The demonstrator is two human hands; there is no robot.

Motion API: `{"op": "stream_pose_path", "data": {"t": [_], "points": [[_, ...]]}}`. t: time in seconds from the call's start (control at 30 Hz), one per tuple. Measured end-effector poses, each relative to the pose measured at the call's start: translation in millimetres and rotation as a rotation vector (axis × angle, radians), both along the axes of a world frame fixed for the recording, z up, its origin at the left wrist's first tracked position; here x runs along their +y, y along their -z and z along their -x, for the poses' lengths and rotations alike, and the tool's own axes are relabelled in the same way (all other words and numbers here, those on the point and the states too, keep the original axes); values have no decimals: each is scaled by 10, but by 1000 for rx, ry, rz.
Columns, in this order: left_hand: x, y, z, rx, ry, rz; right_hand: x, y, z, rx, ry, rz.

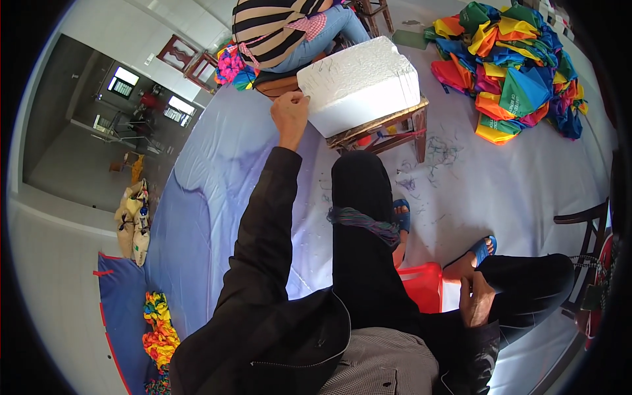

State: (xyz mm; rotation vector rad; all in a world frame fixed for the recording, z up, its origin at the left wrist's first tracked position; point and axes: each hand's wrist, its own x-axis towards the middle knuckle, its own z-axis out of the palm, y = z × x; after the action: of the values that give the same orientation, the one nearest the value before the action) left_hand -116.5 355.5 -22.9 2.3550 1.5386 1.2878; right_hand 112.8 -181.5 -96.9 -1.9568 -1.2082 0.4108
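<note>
My left hand (289, 117) is reached forward beside the left edge of a white foam block (362, 82), its fingers pinched together. Whatever the pinch holds is too small to make out. The block sits on a wooden stool (378, 125), and thin dark strands lie on its top. My right hand (475, 299) rests low by my right thigh with curled fingers; anything inside them is hidden. Across my left thigh lies a bundle of blue-green and purple threads (365, 222).
Colourful folded fabric (510, 72) is heaped at the far right. A person in a striped top (276, 29) sits beyond the block. Loose threads (441, 153) litter the floor. A red plastic stool (421, 286) is under me; sacks (133, 220) stand at left.
</note>
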Motion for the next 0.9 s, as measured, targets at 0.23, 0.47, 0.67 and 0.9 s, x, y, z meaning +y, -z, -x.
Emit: {"op": "stream_pose_path", "data": {"t": [0.23, 0.47, 0.67, 0.9], "points": [[180, 24, -58, 31, 20, 37, 0, 43, 10, -16, 11, 7], [199, 127, -46, 65, 66, -143, -37, 12, 7, -18, 12, 9], [348, 16, 283, 36, 125, -210, 5, -73, 12, 82, 100, -25], [-1953, -545, -537, -268, 576, 421, 185, -572, 71, 851, 382, -241]]}}
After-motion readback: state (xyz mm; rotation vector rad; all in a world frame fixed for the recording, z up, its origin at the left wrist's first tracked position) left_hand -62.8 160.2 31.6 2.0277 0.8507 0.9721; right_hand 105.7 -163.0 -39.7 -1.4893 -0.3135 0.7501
